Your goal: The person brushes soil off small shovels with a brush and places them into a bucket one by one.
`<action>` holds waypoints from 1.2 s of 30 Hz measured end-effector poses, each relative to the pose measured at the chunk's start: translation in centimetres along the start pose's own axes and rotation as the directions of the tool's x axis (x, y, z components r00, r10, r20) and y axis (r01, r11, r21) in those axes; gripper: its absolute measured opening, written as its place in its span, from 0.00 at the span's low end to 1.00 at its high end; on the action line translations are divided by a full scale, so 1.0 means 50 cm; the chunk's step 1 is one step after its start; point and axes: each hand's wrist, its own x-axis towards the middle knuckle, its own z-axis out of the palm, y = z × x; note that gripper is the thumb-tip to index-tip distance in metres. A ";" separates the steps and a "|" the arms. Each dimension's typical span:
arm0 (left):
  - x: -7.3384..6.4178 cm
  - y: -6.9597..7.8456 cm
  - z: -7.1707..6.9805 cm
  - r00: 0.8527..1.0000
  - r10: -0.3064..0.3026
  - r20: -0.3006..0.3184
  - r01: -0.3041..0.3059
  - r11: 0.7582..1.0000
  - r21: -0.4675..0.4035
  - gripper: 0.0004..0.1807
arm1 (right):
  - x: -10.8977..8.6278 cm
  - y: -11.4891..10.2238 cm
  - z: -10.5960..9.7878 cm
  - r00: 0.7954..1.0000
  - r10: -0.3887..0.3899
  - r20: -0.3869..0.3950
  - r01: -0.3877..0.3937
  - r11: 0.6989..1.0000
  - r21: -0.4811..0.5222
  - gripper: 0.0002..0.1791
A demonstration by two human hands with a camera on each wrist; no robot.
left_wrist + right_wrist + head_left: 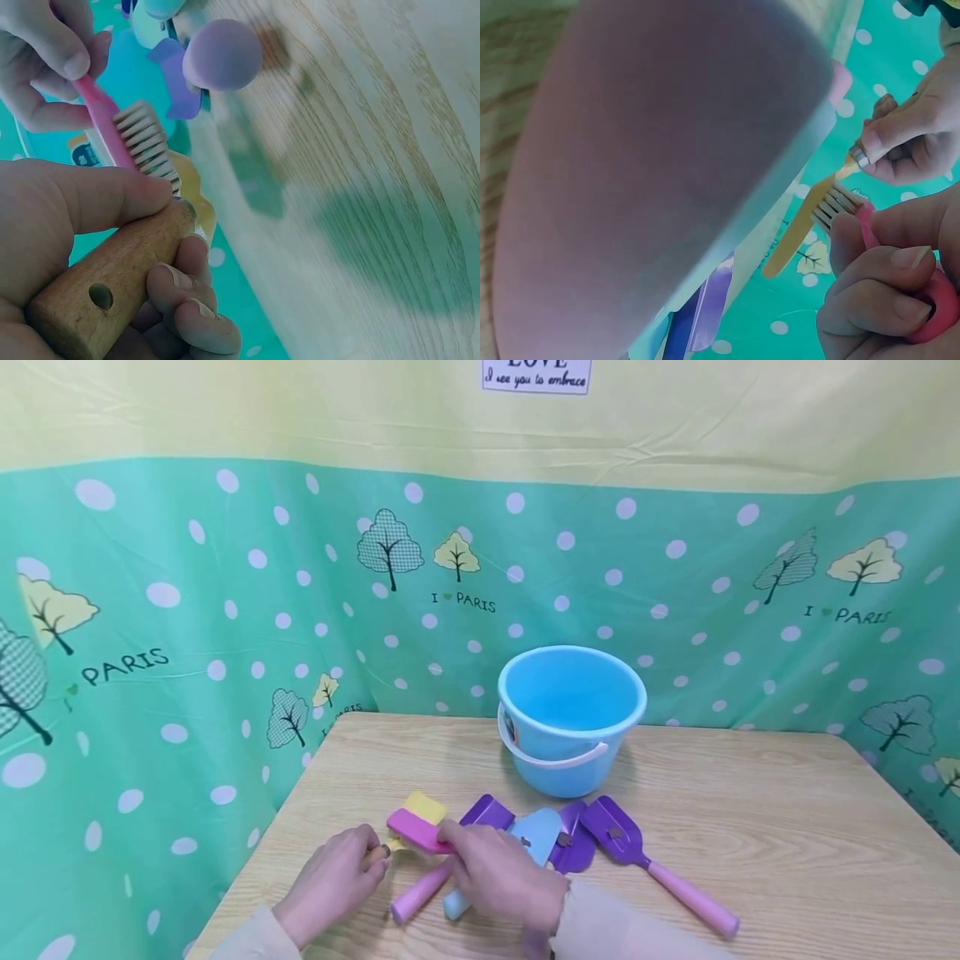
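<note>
My left hand (333, 881) grips the wooden handle (105, 292) of a small yellow shovel, its thumb along the top near the metal collar. The shovel's yellow blade (799, 232) points away from that hand. In my right hand (502, 877) is a pink brush (109, 139), pinched by its handle, whose end has a round hole. Pale bristles (836, 206) lie right at the blade and neck of the shovel. From the head view, the brush (416, 831) covers part of the yellow blade (425, 807). Both tools are held over the table's left front.
A light blue bucket (562, 777) with a white handle stands at the table's back. Before it lie purple shovels with pink handles, one at the right (615, 835), plus a light blue shovel (538, 831) partly under my right hand. A polka-dot curtain (517, 552) hangs behind.
</note>
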 end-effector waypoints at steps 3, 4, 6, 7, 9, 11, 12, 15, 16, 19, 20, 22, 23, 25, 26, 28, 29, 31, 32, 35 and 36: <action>0.000 0.000 0.000 1.000 0.007 0.004 -0.007 1.000 0.000 0.08 | 0.000 0.005 -0.002 1.000 0.012 0.005 -0.012 1.000 -0.004 0.11; 0.000 0.000 0.000 1.000 0.008 0.005 -0.008 1.000 0.000 0.08 | -0.001 0.006 -0.004 1.000 0.016 0.007 -0.016 1.000 -0.001 0.11; -0.001 0.000 -0.001 1.000 0.011 0.005 -0.011 1.000 0.000 0.08 | 0.000 0.009 -0.005 1.000 0.023 0.005 -0.023 1.000 -0.006 0.12; -0.001 0.000 -0.001 1.000 0.011 0.005 -0.011 1.000 0.000 0.08 | 0.000 0.011 -0.005 1.000 0.023 0.003 -0.023 1.000 -0.012 0.12; -0.002 0.000 -0.002 1.000 0.010 0.006 -0.010 1.000 0.001 0.08 | 0.000 0.016 -0.005 1.000 0.020 -0.014 -0.021 0.999 -0.038 0.13; -0.003 0.000 -0.002 1.000 0.009 0.008 -0.009 1.000 0.000 0.08 | 0.001 0.021 -0.005 0.999 0.028 -0.023 -0.029 0.998 -0.059 0.14; -0.003 0.000 -0.002 1.000 0.009 0.009 -0.009 1.000 0.001 0.08 | 0.002 0.024 -0.006 0.999 0.035 -0.024 -0.037 0.997 -0.063 0.14; -0.004 -0.001 -0.003 1.000 0.007 0.014 -0.007 1.000 0.000 0.08 | 0.004 0.034 -0.009 0.998 0.061 -0.027 -0.063 0.995 -0.072 0.13; -0.004 -0.001 -0.003 1.000 0.006 0.016 -0.006 1.000 -0.001 0.08 | 0.005 0.037 -0.010 0.997 0.070 -0.028 -0.072 0.995 -0.072 0.13; -0.004 -0.003 -0.003 1.000 0.007 0.019 -0.007 1.000 0.001 0.08 | 0.008 0.046 -0.014 0.995 0.095 -0.034 -0.097 0.993 -0.072 0.14; -0.004 -0.003 -0.003 1.000 0.007 0.019 -0.007 1.000 0.002 0.08 | 0.008 0.048 -0.015 0.994 0.105 -0.035 -0.108 0.992 -0.070 0.14; -0.005 -0.003 -0.002 1.000 0.007 0.020 -0.008 1.000 0.003 0.08 | 0.009 0.052 -0.016 0.991 0.134 -0.028 -0.136 0.989 -0.056 0.14; -0.005 -0.003 -0.002 1.000 0.008 0.020 -0.008 1.000 0.003 0.08 | 0.009 0.053 -0.017 0.988 0.151 -0.021 -0.152 0.988 -0.043 0.15; -0.006 -0.004 -0.002 1.000 0.007 0.021 -0.007 1.000 0.004 0.08 | 0.010 0.057 -0.017 0.984 0.175 -0.017 -0.176 0.984 -0.031 0.15; -0.007 -0.004 -0.003 1.000 0.007 0.021 -0.007 1.000 0.005 0.08 | 0.011 0.058 -0.018 0.983 0.183 -0.016 -0.183 0.983 -0.026 0.15; -0.008 -0.004 -0.003 1.000 0.008 0.020 -0.008 1.000 0.007 0.08 | 0.013 0.062 -0.019 0.981 0.193 -0.018 -0.194 0.981 -0.020 0.15; -0.008 -0.004 -0.003 1.000 0.010 0.019 -0.010 1.000 0.007 0.08 | 0.014 0.064 -0.020 0.981 0.195 -0.021 -0.195 0.981 -0.017 0.15; -0.009 -0.004 -0.003 1.000 0.012 0.018 -0.012 1.000 0.007 0.08 | 0.017 0.069 -0.023 0.980 0.196 -0.032 -0.196 0.980 -0.014 0.15; -0.009 -0.004 -0.003 1.000 0.013 0.018 -0.013 1.000 0.009 0.08 | 0.018 0.070 -0.025 0.980 0.198 -0.035 -0.198 0.980 -0.005 0.15; -0.009 -0.003 -0.004 1.000 0.013 0.019 -0.013 1.000 0.012 0.08 | 0.021 0.075 -0.033 0.977 0.209 -0.038 -0.207 0.977 0.040 0.16; -0.009 -0.003 -0.004 1.000 0.010 0.019 -0.010 1.000 0.013 0.08 | 0.023 0.076 -0.035 0.977 0.208 -0.040 -0.206 0.977 0.053 0.16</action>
